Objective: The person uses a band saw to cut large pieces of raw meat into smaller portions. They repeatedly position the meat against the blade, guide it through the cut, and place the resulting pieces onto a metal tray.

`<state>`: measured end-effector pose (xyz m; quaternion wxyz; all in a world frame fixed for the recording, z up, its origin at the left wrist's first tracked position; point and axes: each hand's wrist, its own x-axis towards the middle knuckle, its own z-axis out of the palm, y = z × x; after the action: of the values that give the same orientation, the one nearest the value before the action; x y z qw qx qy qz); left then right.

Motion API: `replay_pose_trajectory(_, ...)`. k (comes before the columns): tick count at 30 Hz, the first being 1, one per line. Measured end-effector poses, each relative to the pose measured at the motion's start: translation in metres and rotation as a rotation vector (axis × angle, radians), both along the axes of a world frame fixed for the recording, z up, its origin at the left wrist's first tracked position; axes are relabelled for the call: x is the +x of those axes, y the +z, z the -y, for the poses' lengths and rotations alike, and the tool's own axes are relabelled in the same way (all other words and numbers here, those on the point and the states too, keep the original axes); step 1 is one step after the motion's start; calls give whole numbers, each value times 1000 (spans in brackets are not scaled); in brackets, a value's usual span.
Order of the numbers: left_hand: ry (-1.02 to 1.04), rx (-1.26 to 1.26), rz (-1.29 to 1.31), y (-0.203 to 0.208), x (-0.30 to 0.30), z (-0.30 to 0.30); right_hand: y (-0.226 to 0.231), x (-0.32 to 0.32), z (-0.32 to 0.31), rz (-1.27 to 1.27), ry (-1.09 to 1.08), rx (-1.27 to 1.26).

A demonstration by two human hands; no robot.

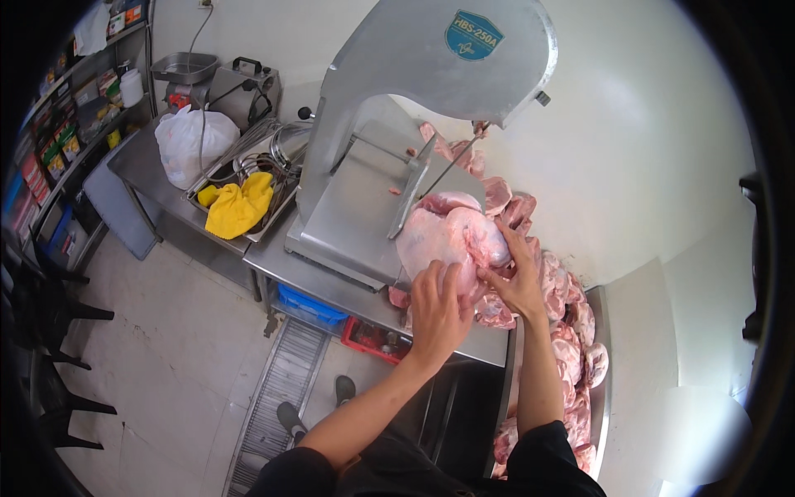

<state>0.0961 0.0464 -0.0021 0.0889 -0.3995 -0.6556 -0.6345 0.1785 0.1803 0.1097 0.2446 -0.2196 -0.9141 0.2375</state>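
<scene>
A large pale-pink piece of raw meat (435, 236) rests on the steel table of a meat band saw (348, 199), right by the blade (451, 168). My left hand (439, 315) grips its near side with bent fingers. On the right side my right hand (519, 277) is wrapped round it, thumb toward the middle and fingers along the far edge. The meat's upper end lies close to the blade; whether the blade is in it I cannot tell. Several cut pieces of meat (497, 196) lie behind and to the right of it.
More meat (570, 352) fills a long steel tray (603, 398) at the right. At left, a side table holds a white plastic bag (195, 145) and a yellow cloth (240, 207) on a pan. Blue (310, 308) and red crates (364, 338) sit below; a floor grate (281, 398) runs alongside.
</scene>
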Motion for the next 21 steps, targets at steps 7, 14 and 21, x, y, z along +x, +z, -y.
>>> replay_pose_trajectory(7, 6, -5, -34, 0, -12, -4, -10, -11, -17, -40, 62, 114)
replay_pose_trajectory(14, 44, -41, -62, 3, -12, -7, -7, -9, -20, -15, 65, 200)
replay_pose_trajectory(21, 52, -110, -191, 3, -2, -20, -11, -10, -31, -45, 86, 232)
